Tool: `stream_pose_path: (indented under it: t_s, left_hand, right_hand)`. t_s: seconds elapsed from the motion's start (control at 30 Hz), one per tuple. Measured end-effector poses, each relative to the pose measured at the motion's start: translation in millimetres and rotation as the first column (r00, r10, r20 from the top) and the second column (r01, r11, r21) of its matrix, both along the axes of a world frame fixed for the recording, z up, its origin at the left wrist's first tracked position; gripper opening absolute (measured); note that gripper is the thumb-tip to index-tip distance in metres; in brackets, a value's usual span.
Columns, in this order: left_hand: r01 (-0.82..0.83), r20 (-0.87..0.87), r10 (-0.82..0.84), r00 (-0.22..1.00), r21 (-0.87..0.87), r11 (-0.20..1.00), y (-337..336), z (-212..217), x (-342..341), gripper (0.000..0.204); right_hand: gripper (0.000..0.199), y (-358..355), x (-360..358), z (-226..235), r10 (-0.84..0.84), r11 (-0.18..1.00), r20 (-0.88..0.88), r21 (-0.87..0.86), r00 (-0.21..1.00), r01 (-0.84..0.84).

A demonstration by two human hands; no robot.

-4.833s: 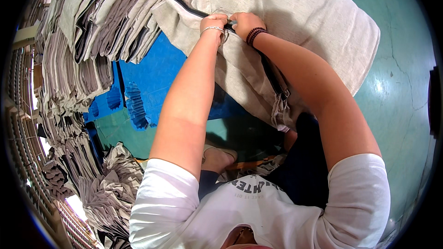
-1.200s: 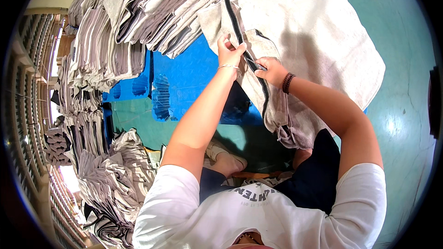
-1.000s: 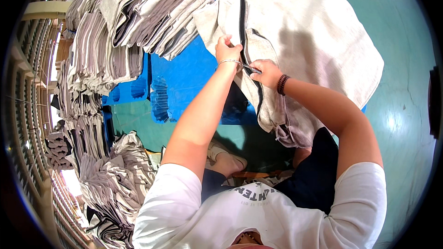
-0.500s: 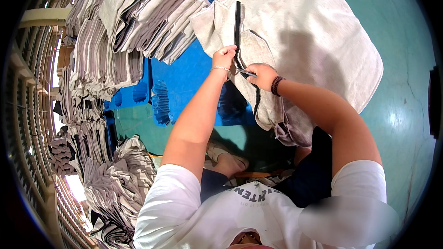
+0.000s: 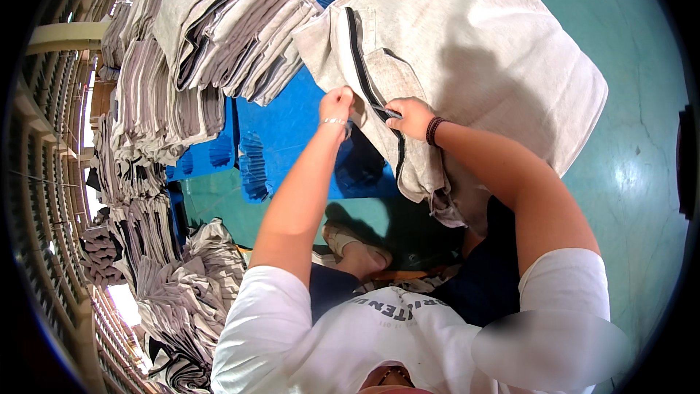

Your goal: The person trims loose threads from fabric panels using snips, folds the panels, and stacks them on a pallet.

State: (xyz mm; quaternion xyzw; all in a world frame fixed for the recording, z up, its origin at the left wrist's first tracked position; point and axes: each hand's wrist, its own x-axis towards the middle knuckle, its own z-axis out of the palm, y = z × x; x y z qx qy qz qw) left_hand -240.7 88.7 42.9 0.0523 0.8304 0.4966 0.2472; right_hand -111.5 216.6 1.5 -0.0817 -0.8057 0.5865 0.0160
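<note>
A large beige cloth cover with a black zipper along its left part lies spread out before me. My left hand is closed at the cover's left edge, pinching the cloth beside the zipper. My right hand is closed round small metal snips, which lie across the zipper tape. Their blades are partly hidden, and I cannot tell whether they touch a thread. Below my right hand the cover's lower end is bunched up in folds.
Tall stacks of folded beige covers stand at the left, with a loose heap of cloth nearer me. Blue sheeting lies under the work on a green floor. My bent leg and foot are close below.
My left hand has moved left and slightly down, from the zipper to the cloth's edge. The zipper's upper part has shifted left. My right hand stays nearly in place with the snips.
</note>
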Motion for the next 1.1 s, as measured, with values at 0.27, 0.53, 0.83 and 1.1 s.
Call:
stream_pose_path:
  t_s: [0.27, 0.53, 0.83, 1.1]
  left_hand:
    - [0.526, 0.28, -0.45, 0.848, -0.332, 0.783, -163.5, -0.7, 88.2, 0.014]
    - [0.607, 0.03, -0.784, 0.621, -0.651, 0.456, -214.0, 20.4, 115.1, 0.019]
    - [0.426, -0.628, -0.575, 0.524, -0.391, 0.816, 5.6, 53.1, 4.4, 0.032]
    - [0.198, -0.364, -0.577, 0.732, -0.696, 0.69, 107.6, 31.3, -26.1, 0.036]
  right_hand:
    - [0.028, 0.8, -0.6, 4.9, -0.027, 0.998, 0.022, -0.057, 0.999, 0.028]
    - [0.027, -4.4, 2.5, 15.2, 0.02, 0.998, 0.01, 0.058, 1.0, -0.021]
    - [0.032, -15.4, 15.6, 12.0, 0.262, 0.859, -0.133, 0.483, 0.956, -0.169]
    - [0.034, -21.3, 22.1, 2.5, 0.348, 0.732, -0.249, 0.675, 0.904, -0.095]
